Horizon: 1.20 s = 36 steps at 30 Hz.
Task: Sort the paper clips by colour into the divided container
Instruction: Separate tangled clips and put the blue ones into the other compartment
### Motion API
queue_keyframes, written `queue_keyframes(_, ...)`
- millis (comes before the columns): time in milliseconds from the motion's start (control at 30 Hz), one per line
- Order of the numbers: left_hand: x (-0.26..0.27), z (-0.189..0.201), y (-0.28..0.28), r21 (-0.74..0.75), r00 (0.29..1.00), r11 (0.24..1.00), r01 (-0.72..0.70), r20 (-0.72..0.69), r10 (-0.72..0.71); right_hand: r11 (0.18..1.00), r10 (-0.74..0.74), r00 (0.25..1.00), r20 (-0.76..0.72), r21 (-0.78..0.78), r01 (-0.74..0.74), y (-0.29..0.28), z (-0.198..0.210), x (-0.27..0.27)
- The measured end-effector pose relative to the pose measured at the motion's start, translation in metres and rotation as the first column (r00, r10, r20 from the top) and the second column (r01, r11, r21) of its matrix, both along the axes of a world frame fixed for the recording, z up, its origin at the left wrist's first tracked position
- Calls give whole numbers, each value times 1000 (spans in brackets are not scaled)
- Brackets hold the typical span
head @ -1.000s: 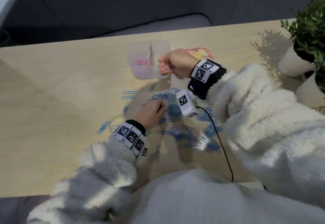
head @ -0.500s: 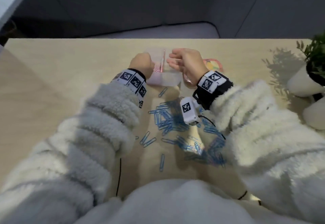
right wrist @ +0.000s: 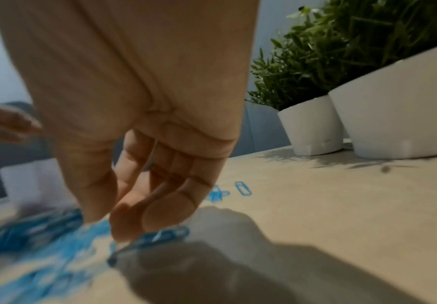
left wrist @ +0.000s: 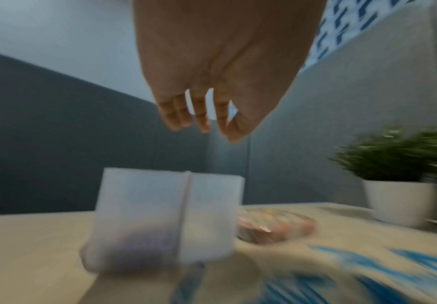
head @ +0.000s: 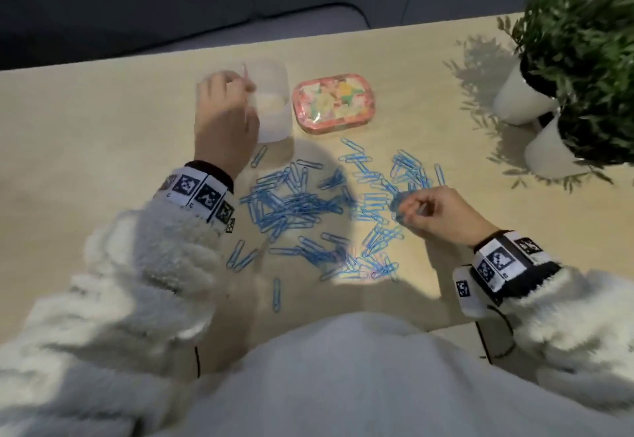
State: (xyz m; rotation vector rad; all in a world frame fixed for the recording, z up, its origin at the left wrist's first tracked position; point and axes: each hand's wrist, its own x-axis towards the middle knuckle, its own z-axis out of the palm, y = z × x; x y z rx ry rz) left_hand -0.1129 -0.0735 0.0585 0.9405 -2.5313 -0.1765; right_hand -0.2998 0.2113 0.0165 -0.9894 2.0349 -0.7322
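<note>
A translucent white divided container (head: 274,117) stands at the back of the wooden table, with a pink divider (head: 245,71). Its left compartment holds pale pink clips (left wrist: 144,236), seen blurred through the wall. My left hand (head: 240,84) hovers over that compartment with its fingers (left wrist: 201,121) hanging loose and nothing visible in them. Several blue paper clips (head: 291,210) lie spread across the table's middle. On the right side of the spread, my right hand (head: 406,208) pinches a small bunch of blue clips (right wrist: 165,236) with thumb and fingertips, low at the tabletop.
A flat floral pink tin (head: 334,103) lies just right of the container. Two potted plants in white pots (head: 525,96) stand at the table's right end. A lone blue clip (head: 276,294) lies near the front edge, close to my body.
The right hand has left the container, come back to the right of the pile and taken hold of blue clips. The left hand stays over the container.
</note>
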Motion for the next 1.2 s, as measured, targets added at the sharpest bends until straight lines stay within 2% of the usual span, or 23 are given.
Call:
queue_keyframes(67, 8, -14, 41, 30, 981, 982, 188, 33, -189, 991, 118, 991, -67, 73, -113, 14, -8, 8)
queue_keyframes(100, 12, -25, 61, 84, 949, 951, 298, 77, -304, 985, 151, 983, -101, 103, -140, 17, -10, 14)
queue_keyframes(167, 18, -47, 96, 276, 842, 850, 449, 188, -506, 961, 249, 952, -181, 167, -220, 21, -13, 26)
queue_keyframes(233, 22, -63, 124, 440, 747, 765, 469, 264, -610, 931, 337, 910, -244, 230, -283, 19, -13, 39)
queue_keyframes(267, 23, -68, 135, 477, 718, 744, 467, 287, -635, 923, 360, 892, -271, 242, -299, 19, -14, 45)
queue_keyframes(367, 18, -72, 153, 490, 702, 735, 468, 298, -647, 927, 361, 880, -308, 219, -304, 13, -19, 53)
queue_keyframes(467, 12, -66, 155, 488, 729, 750, 446, 288, -621, 942, 320, 910, -265, 192, -275, 8, -18, 46)
queue_keyframes(567, 12, -65, 149, 473, 759, 772, 424, 279, -588, 950, 297, 881, -368, 206, -234, 7, -12, 31)
queue_keyframes(633, 16, -64, 144, 489, 790, 765, 419, 217, -573, 961, 277, 865, -418, 141, -239, 5, -9, 30)
queue_keyframes(700, 20, -62, 139, 557, 842, 745, 368, 140, -520, 945, 324, 846, -424, 110, -307, -3, -9, 35)
queue_keyframes(767, 23, -57, 135, 633, 893, 718, 289, 92, -440, 905, 422, 801, -425, 154, -396, -12, -12, 41)
queue_keyframes(833, 26, -55, 131, 697, 932, 683, 218, 60, -359, 886, 462, 772, -437, 196, -420, -19, -15, 44)
queue_keyframes(900, 28, -53, 128, 806, 969, 576, 136, 12, -246, 910, 414, 789, -454, 192, -367, -22, -17, 41)
queue_keyframes(967, 32, -55, 125, 915, 994, 396, 80, -42, -104, 948, 318, 824, -469, 132, -290, -22, -18, 37)
queue_keyframes(1033, 36, -57, 124, 967, 997, 241, 79, -78, -11, 966, 248, 847, -470, 57, -251, -19, -18, 37)
queue_keyframes(1100, 41, -60, 125, 990, 993, 106, 92, -99, 65, 958, 277, 853, -442, 56, -282, -18, -19, 44)
queue_keyframes(1133, 43, -61, 125, 994, 991, 66, 91, -97, 96, 946, 318, 849, -422, 80, -314, -17, -20, 49)
queue_keyframes(1200, 45, -62, 125, 995, 986, 38, 95, -99, 132, 920, 390, 836, -385, 133, -368, -18, -22, 60)
